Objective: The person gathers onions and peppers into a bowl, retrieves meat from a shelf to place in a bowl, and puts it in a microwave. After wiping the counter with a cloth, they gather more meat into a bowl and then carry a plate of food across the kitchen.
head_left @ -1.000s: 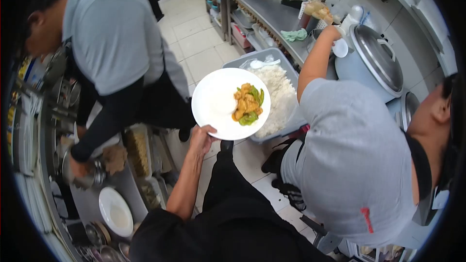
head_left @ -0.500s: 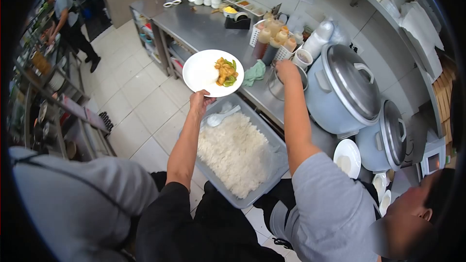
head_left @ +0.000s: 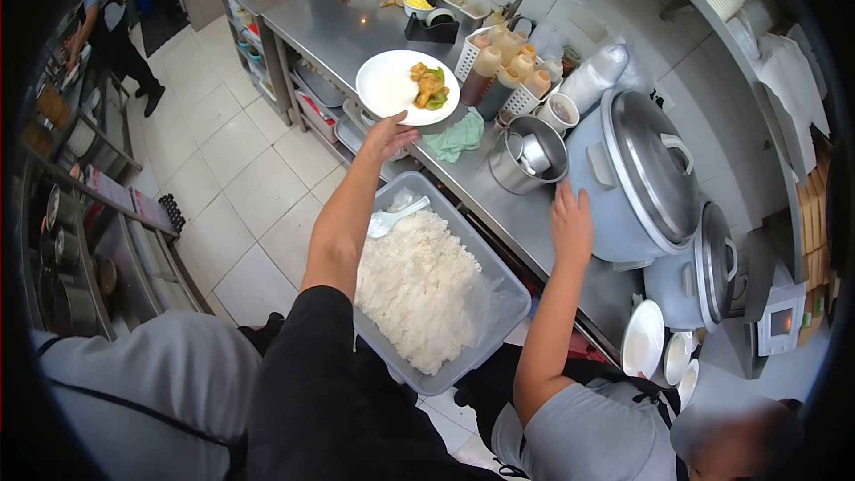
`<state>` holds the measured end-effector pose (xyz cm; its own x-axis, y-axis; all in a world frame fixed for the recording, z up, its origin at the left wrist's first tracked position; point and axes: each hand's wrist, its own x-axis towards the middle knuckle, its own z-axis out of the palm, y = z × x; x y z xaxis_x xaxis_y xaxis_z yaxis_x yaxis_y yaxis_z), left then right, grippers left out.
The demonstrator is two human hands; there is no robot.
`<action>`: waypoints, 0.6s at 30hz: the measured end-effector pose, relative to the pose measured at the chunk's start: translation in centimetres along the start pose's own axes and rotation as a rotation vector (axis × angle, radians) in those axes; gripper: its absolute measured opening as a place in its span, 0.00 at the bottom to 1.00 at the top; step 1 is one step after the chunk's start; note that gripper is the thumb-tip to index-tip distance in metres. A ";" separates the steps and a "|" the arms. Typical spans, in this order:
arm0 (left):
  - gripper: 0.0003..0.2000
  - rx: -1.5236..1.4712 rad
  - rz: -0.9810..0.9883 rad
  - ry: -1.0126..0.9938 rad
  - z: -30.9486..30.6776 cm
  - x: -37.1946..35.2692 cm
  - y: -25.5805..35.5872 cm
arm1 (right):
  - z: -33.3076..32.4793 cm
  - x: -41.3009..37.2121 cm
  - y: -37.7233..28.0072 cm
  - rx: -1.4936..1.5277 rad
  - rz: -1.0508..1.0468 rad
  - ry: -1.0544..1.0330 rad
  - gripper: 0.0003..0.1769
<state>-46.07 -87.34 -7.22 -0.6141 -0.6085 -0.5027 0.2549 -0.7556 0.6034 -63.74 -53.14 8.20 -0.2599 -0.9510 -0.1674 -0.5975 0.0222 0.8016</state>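
My left hand (head_left: pixel 389 137) comes up from a black sleeve and grips the near rim of a white plate (head_left: pixel 372 74), thumb at the edge. White food lies on the plate's left part, and orange-brown pieces with green ones (head_left: pixel 429 87) on its right. The plate is level beside the steel counter's front edge, beyond a grey tub (head_left: pixel 510 298) of white rice (head_left: pixel 414 294). A white spoon (head_left: pixel 398 216) rests at the tub's far left corner. My right hand is not in view.
A co-worker's bare hand (head_left: pixel 570 224) is beside a metal pot (head_left: pixel 508 169) on the counter (head_left: pixel 325 31). Rice cookers (head_left: pixel 588 205), sauce bottles (head_left: pixel 481 76) and a green cloth (head_left: pixel 459 135) stand or lie near. Another person in grey (head_left: pixel 169 383) is at lower left.
In the picture, my left hand and the plate have shifted up and slightly right. The co-worker's hand has left the pot's opening and is now lower, at its right side.
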 end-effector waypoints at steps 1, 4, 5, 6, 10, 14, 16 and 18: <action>0.19 0.000 0.014 0.005 -0.2 -0.6 -0.1 | 1.3 -1.3 -0.8 0.000 0.000 0.014 0.16; 0.18 0.120 0.057 -0.071 -0.7 -3.1 -1.0 | 7.0 -5.3 -3.8 -0.181 0.381 -0.015 0.17; 0.16 0.085 0.085 -0.026 -0.8 -5.5 -1.9 | 8.4 -6.8 -4.4 -0.029 0.393 -0.029 0.17; 0.15 0.048 0.113 0.018 -1.1 -8.0 -3.0 | 9.1 -8.2 -4.5 0.059 0.387 -0.032 0.17; 0.14 0.009 0.232 0.188 -4.2 -18.3 -9.5 | 11.2 -13.1 -5.1 0.207 0.469 -0.105 0.17; 0.15 0.090 0.098 0.387 -6.6 -29.6 -17.8 | 9.2 -17.1 -4.3 -0.086 0.309 -0.327 0.18; 0.14 0.174 0.013 0.412 -8.2 -33.4 -23.4 | 10.0 -19.0 -5.3 -0.108 0.390 -0.331 0.18; 0.12 0.284 -0.029 0.384 -8.8 -38.6 -28.1 | 12.8 -19.2 -7.2 -0.072 0.441 -0.310 0.19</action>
<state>-22.99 -44.75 -10.19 -0.2842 -0.6742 -0.6817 -0.0056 -0.7098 0.7043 -64.17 -31.06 -1.70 -0.6926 -0.7201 0.0409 -0.3304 0.3671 0.8695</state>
